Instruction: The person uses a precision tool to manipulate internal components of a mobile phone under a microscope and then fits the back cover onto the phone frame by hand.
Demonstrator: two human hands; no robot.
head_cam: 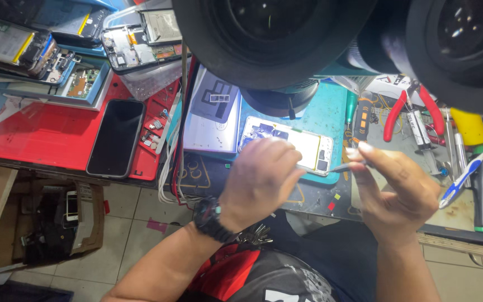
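Bright even light, blurred hands

We look steeply down from our head, close over the workbench (320, 120), microscope eyepieces (364, 39) crowding the top.

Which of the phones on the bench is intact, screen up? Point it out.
The black slab phone on the red tray: dark glass unbroken, while the others lie opened, boards and batteries exposed.
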